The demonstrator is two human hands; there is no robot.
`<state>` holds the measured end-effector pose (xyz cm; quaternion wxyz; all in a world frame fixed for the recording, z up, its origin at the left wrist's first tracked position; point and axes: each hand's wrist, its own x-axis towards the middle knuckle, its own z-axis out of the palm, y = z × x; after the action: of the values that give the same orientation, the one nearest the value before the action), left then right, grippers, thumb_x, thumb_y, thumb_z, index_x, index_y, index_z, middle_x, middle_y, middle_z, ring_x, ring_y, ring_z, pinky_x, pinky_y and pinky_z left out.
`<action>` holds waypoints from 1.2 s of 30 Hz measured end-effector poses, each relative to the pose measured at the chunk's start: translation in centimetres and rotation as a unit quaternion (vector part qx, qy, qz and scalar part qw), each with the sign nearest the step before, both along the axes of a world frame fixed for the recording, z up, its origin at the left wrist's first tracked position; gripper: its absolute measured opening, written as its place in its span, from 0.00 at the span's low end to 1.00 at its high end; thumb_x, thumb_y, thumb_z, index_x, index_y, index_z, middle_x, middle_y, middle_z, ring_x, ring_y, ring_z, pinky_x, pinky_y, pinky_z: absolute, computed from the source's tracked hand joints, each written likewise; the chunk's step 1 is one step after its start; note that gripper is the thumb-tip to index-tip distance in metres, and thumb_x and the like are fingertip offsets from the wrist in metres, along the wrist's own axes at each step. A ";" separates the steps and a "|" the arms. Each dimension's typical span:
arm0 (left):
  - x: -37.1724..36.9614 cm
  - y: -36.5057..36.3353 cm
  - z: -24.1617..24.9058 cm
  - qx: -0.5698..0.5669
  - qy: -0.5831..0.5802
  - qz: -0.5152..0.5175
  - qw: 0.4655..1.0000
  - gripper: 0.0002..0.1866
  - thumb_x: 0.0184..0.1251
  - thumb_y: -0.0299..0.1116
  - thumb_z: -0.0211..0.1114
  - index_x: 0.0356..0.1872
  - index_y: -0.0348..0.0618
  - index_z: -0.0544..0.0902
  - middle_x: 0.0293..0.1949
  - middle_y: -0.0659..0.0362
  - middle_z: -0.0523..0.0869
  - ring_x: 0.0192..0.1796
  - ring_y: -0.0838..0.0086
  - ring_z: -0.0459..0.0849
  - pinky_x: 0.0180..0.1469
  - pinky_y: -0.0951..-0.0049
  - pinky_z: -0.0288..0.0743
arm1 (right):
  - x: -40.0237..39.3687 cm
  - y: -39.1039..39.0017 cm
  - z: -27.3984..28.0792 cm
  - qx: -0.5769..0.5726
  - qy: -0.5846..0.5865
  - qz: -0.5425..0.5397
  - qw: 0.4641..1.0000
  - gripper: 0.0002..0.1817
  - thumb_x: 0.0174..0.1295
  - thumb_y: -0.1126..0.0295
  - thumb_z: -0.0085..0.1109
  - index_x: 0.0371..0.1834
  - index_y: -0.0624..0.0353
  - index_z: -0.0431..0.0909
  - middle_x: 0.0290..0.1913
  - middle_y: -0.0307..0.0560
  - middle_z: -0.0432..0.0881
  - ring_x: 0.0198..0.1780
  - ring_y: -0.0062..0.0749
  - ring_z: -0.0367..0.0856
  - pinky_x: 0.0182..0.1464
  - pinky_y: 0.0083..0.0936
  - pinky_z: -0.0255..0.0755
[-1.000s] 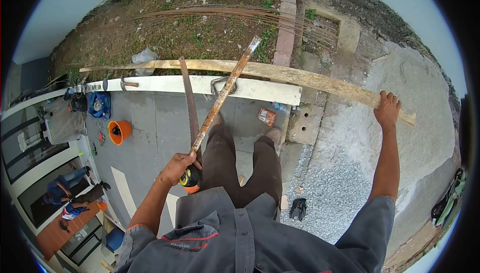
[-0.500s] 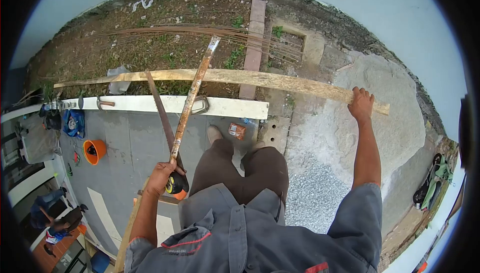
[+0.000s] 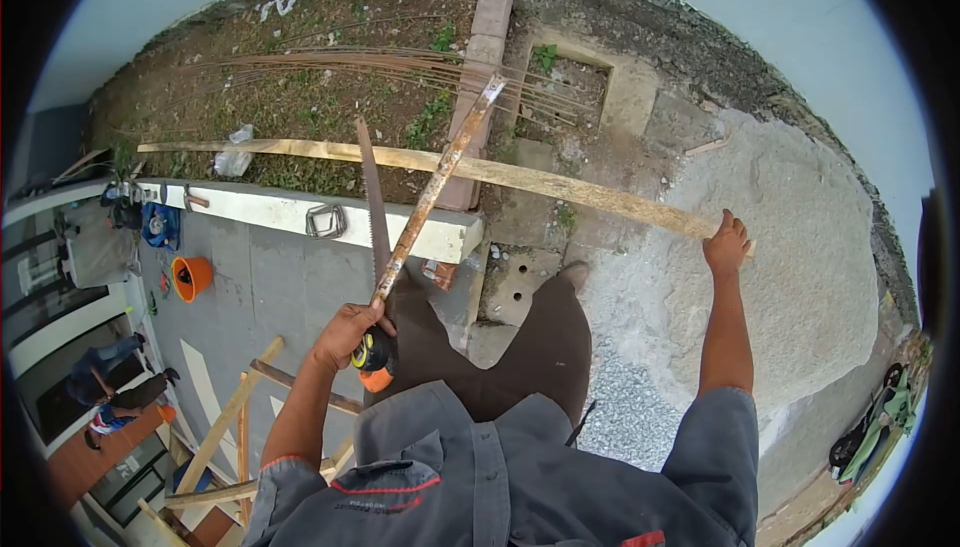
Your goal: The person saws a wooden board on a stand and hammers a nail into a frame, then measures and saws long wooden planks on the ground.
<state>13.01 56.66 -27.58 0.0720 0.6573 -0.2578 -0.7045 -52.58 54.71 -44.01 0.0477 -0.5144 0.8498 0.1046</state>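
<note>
My left hand (image 3: pixel 350 335) is closed around a rusty, paint-stained metal bar (image 3: pixel 436 183), a hand saw (image 3: pixel 374 197) and a black-and-yellow tape measure (image 3: pixel 371 349). Bar and saw both point up and away from me, the bar passing over a long wooden plank (image 3: pixel 560 187). At the plank's right end my right hand (image 3: pixel 728 244) grips it, fingers over the far edge. The plank stretches left across the brick edging and the soil.
A white ledge (image 3: pixel 420 234) carries a metal frame (image 3: pixel 326 221) and a hammer (image 3: pixel 195 200). Timber framing (image 3: pixel 235 417) stands at lower left, near an orange bucket (image 3: pixel 190 278). Gravel (image 3: pixel 630 407) and a sand heap (image 3: pixel 780 267) lie right. Two people are at far lower left.
The view has shifted right, and my right foot now stands on the paving beyond the ledge's end. Both hands keep their holds. More of the timber framing shows.
</note>
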 end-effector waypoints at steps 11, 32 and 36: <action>-21.9 -1.9 -6.8 0.055 0.126 -0.024 0.990 0.28 0.74 0.53 0.59 0.32 0.31 0.87 0.31 0.56 0.85 0.33 0.74 0.82 0.38 0.72 0.80 | 26.4 11.8 10.7 0.099 -0.862 -0.206 0.452 0.33 0.68 0.54 0.63 0.67 0.69 0.67 0.55 0.50 0.78 0.59 0.29 0.76 0.60 0.30 0.73; -19.3 -7.9 -8.8 0.141 0.134 -0.447 0.873 0.29 0.75 0.53 0.56 0.41 0.30 0.87 0.45 0.48 0.87 0.44 0.63 0.88 0.57 0.66 0.75 | 22.9 6.3 4.5 -0.572 -0.507 -0.469 0.442 0.15 0.54 0.83 0.69 0.36 0.59 0.70 0.34 0.40 0.77 0.31 0.25 0.78 0.34 0.25 0.76; -19.9 -8.7 -8.2 0.154 0.122 -0.465 0.863 0.29 0.71 0.56 0.60 0.46 0.33 0.87 0.35 0.50 0.90 0.39 0.70 0.86 0.50 0.72 0.75 | 20.9 6.7 2.8 -0.574 -0.459 -0.478 0.482 0.14 0.53 0.85 0.66 0.34 0.60 0.70 0.32 0.41 0.77 0.29 0.25 0.79 0.32 0.24 0.76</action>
<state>-6.91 47.92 -35.74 -0.3353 0.3725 -0.4111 -0.7614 -31.71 61.38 -41.17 0.1672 0.0827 0.6933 -0.6961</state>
